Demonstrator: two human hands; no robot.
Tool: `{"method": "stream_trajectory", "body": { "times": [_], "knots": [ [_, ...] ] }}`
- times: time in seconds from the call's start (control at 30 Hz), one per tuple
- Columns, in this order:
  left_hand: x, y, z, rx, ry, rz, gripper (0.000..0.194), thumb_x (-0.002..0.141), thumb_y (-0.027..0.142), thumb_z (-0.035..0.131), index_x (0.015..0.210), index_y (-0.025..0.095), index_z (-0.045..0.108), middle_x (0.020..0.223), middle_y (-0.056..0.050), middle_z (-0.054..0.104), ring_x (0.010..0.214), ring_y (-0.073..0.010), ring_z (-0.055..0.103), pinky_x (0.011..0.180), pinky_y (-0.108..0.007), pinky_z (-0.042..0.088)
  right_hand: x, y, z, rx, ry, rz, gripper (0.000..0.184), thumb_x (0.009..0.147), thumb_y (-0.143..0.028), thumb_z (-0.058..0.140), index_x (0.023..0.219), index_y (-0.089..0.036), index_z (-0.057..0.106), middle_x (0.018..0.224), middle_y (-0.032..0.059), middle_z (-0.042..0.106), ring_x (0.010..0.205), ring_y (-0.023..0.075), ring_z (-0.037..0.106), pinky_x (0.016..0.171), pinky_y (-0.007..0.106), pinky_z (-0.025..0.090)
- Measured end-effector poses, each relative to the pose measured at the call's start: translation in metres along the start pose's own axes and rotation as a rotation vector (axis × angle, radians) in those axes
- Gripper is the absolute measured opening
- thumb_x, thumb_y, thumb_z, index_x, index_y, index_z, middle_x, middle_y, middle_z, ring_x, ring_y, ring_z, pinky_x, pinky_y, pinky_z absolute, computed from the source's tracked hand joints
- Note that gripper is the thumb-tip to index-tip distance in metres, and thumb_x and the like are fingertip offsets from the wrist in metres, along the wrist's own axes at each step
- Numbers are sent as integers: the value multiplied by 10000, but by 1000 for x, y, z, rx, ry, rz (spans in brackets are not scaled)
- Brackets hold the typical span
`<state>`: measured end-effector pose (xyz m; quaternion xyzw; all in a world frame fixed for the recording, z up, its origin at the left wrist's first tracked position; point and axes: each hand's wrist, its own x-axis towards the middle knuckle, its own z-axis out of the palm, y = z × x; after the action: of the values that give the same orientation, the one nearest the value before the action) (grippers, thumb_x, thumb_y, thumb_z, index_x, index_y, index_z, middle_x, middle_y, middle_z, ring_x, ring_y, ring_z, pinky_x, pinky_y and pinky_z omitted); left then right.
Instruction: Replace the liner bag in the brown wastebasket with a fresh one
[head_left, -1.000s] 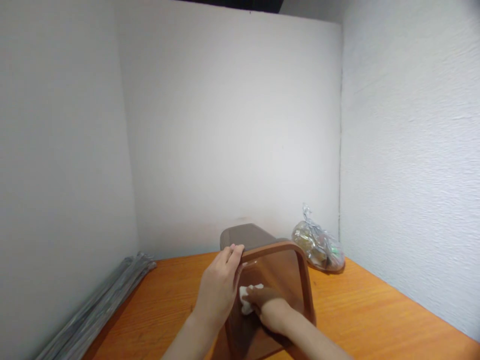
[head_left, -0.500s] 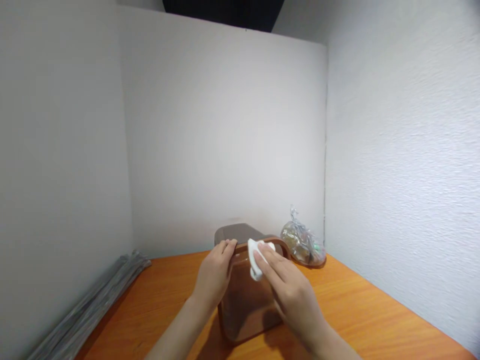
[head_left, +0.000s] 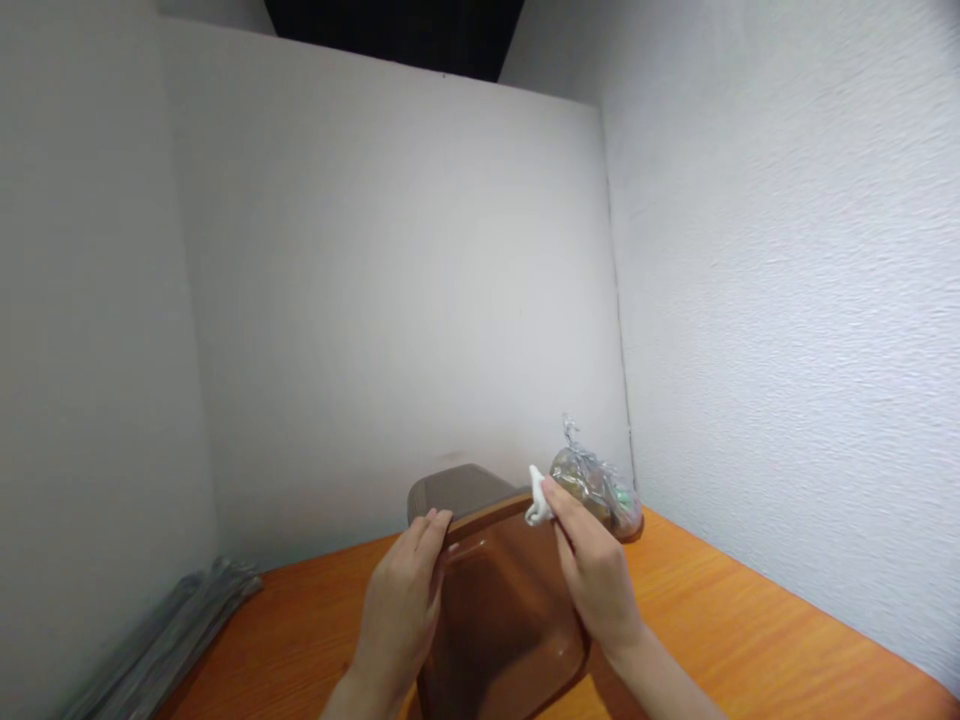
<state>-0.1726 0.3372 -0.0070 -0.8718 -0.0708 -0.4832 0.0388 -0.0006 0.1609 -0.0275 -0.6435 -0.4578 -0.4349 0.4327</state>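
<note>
A brown plastic tray (head_left: 502, 610) with a raised rim is tilted up in front of me, its inner face toward the camera. My left hand (head_left: 401, 595) grips its upper left corner, fingertips over the rim. At the upper right corner, my right hand (head_left: 592, 555) pinches a folded white cloth (head_left: 537, 498) against the rim. The thumb and part of the cloth wrap over that edge.
Behind the tray a grey-brown box-like object (head_left: 457, 490) stands by the back wall. A tied clear plastic bag (head_left: 596, 485) of mixed items sits in the right corner. Long grey strips (head_left: 187, 630) lie along the left wall on the orange wooden table (head_left: 712, 610).
My right hand and the cloth have slid right along the rim to the corner. The tray has come closer and tilted, with my left hand still on it. The view has turned right.
</note>
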Motion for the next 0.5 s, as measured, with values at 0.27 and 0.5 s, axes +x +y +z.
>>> {"method": "stream_trajectory", "body": {
  "times": [0.27,0.5],
  "knots": [
    [-2,4,-2,-30,-29,-59,338,1011,235,382,1317,192,518,1244,-119,674,1117,-253,671,924,-422,582,-86,29,-2,97,-319,526,364,973,-419,394,1044,-173,652,922,132,764,810,279,724,719,356,570],
    [3,11,-32,-144,-142,-270,286,994,341,400,1189,184,539,1112,-106,700,994,-276,701,855,-452,580,-53,18,-35,-47,-405,331,231,961,-224,377,931,-174,601,853,75,717,772,206,672,699,289,515]
  ]
}}
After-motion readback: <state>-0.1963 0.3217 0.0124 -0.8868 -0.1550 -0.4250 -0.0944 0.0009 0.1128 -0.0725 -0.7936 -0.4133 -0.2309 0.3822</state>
